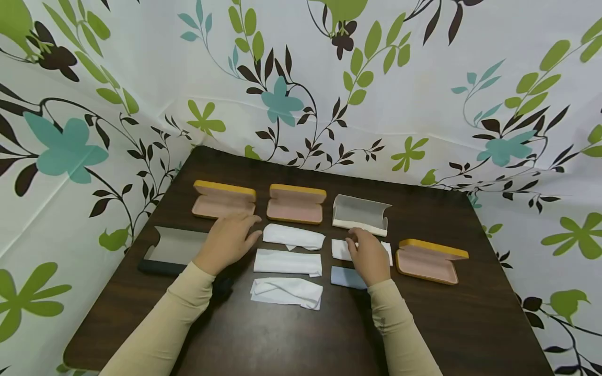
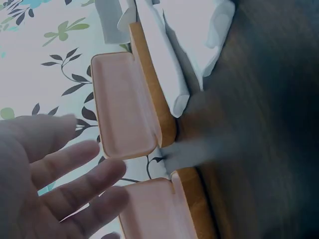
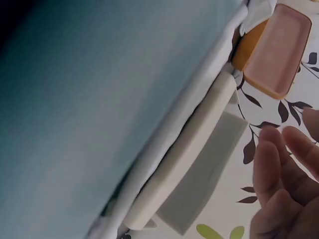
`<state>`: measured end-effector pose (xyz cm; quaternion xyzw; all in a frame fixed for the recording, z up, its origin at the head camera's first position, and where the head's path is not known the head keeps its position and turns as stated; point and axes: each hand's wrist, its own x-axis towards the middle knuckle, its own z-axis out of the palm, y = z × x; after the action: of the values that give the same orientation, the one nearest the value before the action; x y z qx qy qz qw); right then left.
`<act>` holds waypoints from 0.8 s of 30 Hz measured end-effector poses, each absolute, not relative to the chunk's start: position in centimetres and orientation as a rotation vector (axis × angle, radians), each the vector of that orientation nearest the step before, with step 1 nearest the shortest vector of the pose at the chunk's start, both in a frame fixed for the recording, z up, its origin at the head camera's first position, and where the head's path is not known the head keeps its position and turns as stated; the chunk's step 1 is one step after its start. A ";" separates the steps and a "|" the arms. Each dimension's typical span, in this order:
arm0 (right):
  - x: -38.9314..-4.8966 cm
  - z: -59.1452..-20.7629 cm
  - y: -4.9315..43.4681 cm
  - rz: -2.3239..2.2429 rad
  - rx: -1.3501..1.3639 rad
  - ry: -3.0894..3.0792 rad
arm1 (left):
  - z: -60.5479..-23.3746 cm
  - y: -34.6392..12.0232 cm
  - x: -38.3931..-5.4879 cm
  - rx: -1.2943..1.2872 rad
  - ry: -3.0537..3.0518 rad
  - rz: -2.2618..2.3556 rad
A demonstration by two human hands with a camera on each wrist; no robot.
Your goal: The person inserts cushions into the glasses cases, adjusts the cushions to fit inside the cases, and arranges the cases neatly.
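My left hand (image 1: pixel 228 240) hovers with spread fingers between an open black glasses case (image 1: pixel 176 248) and an open yellow glasses case with pink lining (image 1: pixel 221 206). In the left wrist view, nothing lies between the fingers of the left hand (image 2: pixel 75 189). My right hand (image 1: pixel 370 258) hangs over a folded white cloth (image 1: pixel 339 249), partly covering it and a folded blue cloth (image 1: pixel 347 277). Its fingers are loosely bent and hold nothing in the right wrist view. Just beyond them stands an open cream glasses case (image 1: pixel 361 211) with grey lining.
Another open yellow case (image 1: pixel 296 203) stands at the back middle, and one more yellow case (image 1: pixel 429 261) at the right. Between the hands lie three folded white cloths (image 1: pixel 288 262) in a column. The dark wooden table (image 1: pixel 282 350) meets a patterned curtain (image 1: pixel 310 78) behind.
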<state>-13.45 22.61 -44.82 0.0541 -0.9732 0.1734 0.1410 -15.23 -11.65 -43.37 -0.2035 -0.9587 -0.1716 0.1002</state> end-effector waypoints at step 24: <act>-12.7 -45.7 19.3 0.559 0.264 -3.118 | -45.9 -11.2 -14.8 -0.692 -3.054 -0.502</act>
<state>-12.66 19.27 -45.68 0.0831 -0.9807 0.1758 -0.0186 -14.77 -11.17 -45.87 -0.2181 -0.9629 -0.1584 -0.0151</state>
